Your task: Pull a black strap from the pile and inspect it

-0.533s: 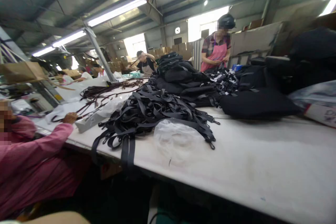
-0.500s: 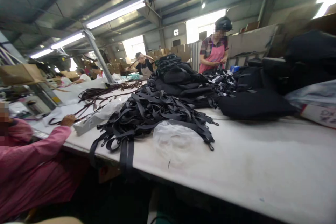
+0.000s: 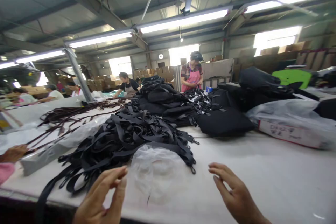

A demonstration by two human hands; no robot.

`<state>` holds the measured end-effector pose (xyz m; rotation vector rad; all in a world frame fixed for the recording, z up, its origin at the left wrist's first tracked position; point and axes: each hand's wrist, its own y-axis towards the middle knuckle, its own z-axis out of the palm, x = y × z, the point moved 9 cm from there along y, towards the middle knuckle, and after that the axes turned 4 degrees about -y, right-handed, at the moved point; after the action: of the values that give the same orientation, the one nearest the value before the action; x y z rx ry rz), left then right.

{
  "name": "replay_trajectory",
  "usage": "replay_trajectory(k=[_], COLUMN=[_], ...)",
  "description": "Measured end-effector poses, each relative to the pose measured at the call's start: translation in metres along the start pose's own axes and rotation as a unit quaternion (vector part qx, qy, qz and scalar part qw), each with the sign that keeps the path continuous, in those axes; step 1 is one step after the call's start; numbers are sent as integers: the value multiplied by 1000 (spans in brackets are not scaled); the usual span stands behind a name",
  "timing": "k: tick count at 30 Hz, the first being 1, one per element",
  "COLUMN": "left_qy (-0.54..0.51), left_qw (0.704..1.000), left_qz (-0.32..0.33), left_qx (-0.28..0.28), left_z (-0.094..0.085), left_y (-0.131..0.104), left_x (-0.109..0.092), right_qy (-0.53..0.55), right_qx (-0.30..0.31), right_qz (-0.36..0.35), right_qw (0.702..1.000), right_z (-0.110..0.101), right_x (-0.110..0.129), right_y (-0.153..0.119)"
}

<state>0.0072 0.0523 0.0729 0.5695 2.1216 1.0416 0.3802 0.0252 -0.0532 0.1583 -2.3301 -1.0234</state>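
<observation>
Both my hands hang in the air over the front of the white table (image 3: 275,178), with a wide gap between them. My left hand (image 3: 101,196) is open and loosely curved, in front of the near edge of a heap of black webbing straps (image 3: 131,133); I see nothing held in it. To the right, my right hand (image 3: 235,190) is also open, thumb and fingers a little apart, holding nothing. A crumpled clear plastic bag (image 3: 157,171) lies between the two. Black clips (image 3: 193,169) hang from strap ends along the heap's right side.
Black fabric bags (image 3: 168,94) are piled behind the straps, and a black padded piece (image 3: 225,122) lies right of them. A plastic-wrapped package (image 3: 291,133) with writing sits farther right. Dark brown cords (image 3: 65,113) and a co-worker's hand (image 3: 15,153) are at left. Another person (image 3: 193,73) stands behind.
My view has swung to the right and levelled, so the table things sit farther left. Both my hands have come into view. The co-worker at left now shows only a hand and cuff.
</observation>
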Motion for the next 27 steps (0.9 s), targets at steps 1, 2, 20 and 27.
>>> replay_trajectory(k=[1,2,20,27], left_qy=[-10,-23,-136,-142], left_qw=[1000,999,963,968], left_qz=[3,6,-141,-116], left_qx=[26,49,187,170], left_z=[11,21,93,89], left_y=[-4,-8,-73,-72], left_x=[-2,-3,49,38], right_qy=[-7,-14,-85,-99], right_qx=[17,31,110,107], right_qz=[4,3,-90,-124], right_qw=[1000,999,986,981], right_z=[13,23,68,69], right_x=[-12,-23,-53,-52], right_y=[-13,-26,-81,-85])
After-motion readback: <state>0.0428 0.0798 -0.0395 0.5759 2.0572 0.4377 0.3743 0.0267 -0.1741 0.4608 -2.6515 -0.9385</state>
